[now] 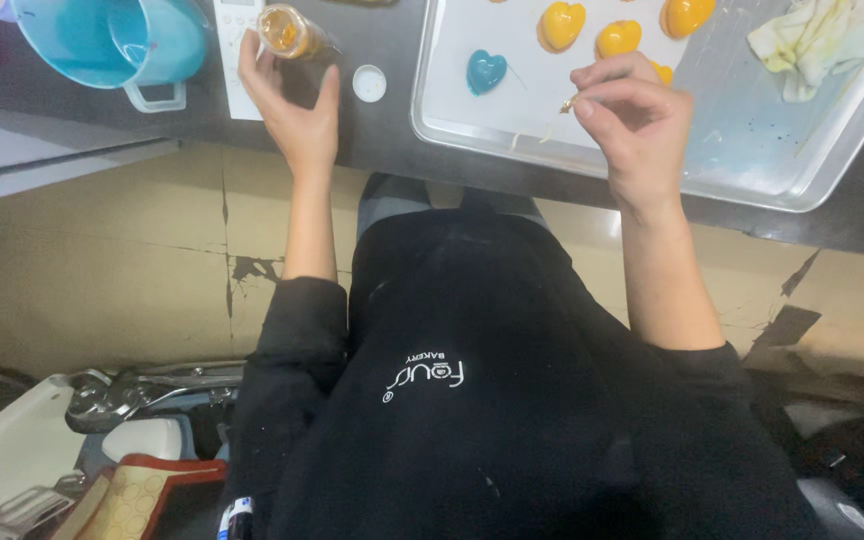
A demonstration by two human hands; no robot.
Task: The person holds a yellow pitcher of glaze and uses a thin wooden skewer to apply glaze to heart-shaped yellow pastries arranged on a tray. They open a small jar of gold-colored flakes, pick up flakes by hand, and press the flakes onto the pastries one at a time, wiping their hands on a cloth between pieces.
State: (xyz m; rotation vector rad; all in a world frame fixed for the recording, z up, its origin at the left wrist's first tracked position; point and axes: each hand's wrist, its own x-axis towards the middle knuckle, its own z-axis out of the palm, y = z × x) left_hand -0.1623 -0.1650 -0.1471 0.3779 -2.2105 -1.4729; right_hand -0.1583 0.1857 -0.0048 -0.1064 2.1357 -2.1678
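Small jar [292,32] is gripped in left hand [292,110], tilted for access; thin brush [570,102] is pinched by right hand [632,125] over tray [752,150], near yellow hearts [617,38].

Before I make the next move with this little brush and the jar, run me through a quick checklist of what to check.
1. Left hand has a firm hold of the small jar: ok.
2. Jar open, white lid set aside on the counter: ok.
3. Right hand pinches the thin brush: ok.
4. Brush tip loaded with gold: cannot tell, too small.
5. Teal heart and yellow hearts sit apart on the tray: ok.
6. Crumpled cloth clear of the hearts: ok.
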